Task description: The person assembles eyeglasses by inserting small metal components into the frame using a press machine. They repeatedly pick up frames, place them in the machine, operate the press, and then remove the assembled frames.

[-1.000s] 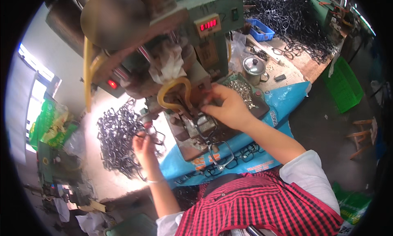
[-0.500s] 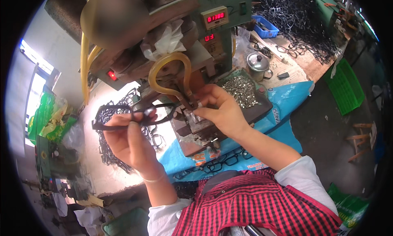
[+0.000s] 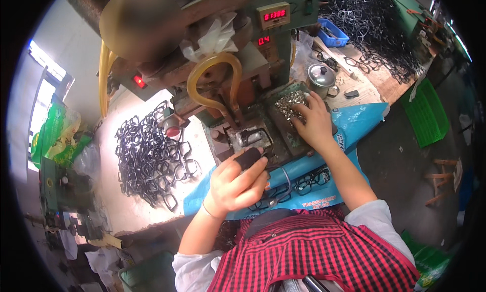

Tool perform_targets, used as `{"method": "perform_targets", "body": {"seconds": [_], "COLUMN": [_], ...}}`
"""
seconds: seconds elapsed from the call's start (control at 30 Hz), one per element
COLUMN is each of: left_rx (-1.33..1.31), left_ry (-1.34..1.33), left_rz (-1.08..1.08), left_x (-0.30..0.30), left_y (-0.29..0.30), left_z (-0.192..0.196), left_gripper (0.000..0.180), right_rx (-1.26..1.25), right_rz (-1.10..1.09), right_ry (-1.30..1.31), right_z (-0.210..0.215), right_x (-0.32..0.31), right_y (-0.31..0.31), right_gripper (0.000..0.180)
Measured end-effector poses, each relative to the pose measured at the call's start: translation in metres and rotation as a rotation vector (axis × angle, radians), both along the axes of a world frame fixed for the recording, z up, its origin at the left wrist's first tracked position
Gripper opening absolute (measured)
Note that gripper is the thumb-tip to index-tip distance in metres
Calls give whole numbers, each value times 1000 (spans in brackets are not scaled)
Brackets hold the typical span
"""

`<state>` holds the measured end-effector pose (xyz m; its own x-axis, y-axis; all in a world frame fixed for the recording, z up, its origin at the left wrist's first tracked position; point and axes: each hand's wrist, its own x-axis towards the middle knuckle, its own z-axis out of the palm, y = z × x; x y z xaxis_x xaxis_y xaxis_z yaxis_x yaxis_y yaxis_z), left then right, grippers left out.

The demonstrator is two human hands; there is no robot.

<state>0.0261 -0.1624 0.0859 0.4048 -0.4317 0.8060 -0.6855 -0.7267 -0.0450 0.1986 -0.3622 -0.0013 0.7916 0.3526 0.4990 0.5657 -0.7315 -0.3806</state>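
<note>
A black eyeglass frame (image 3: 248, 159) is in my left hand (image 3: 238, 187), pinched between thumb and fingers. One rim of it lies over the metal fixture (image 3: 263, 144) at the base of the green press; the hand hides part of the frame. To the right, my right hand (image 3: 315, 121) reaches into a tray holding a heap of small shiny metal parts (image 3: 288, 104). Its fingers are bent and spread over the heap, and no part shows clearly in them. A looped yellow hose (image 3: 238, 87) ends just above the fixture.
A pile of black eyeglass frames (image 3: 147, 160) covers the table's left side. Blue plastic sheeting (image 3: 354, 125) with more frames on it lies along the near edge. Back right are a lidded metal pot (image 3: 321, 76), a blue bin (image 3: 332, 34) and another large frame heap (image 3: 369, 23).
My left hand has brought the eyeglass frame right and down to the fixture. My right hand has left the hose end and moved right, into the metal parts.
</note>
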Motion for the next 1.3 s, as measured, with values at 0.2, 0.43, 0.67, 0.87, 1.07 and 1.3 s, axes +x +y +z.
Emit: {"method": "perform_targets", "body": {"seconds": [0.2,0.43,0.67,0.87,1.07,1.3], "left_rx": [88,-202,-680,-198,-67,-489], "left_ry": [7,120,-174,195,608,354], "left_rz": [2,116,820,1170,1512,1292], "left_x": [1,-22,-45,14,53,6], "left_y": [5,-12,65,176,214,167], "left_z": [-5,-28,-25,-56,-145,-105], "left_gripper": [23,31,17,14,21,18], "right_rx": [78,-116,176,360,370,554], "right_rz": [54,-43,81,82,53,123], "right_ry": [-78,-118,-247,-99,21,313], "right_z": [-10,19,10,16,10,30], "right_x": [6,-12,-5,-10,-16,-41], "right_y": [-6,-7,-13,8,-8,-33], "right_gripper": [12,14,8,8,9,10]}}
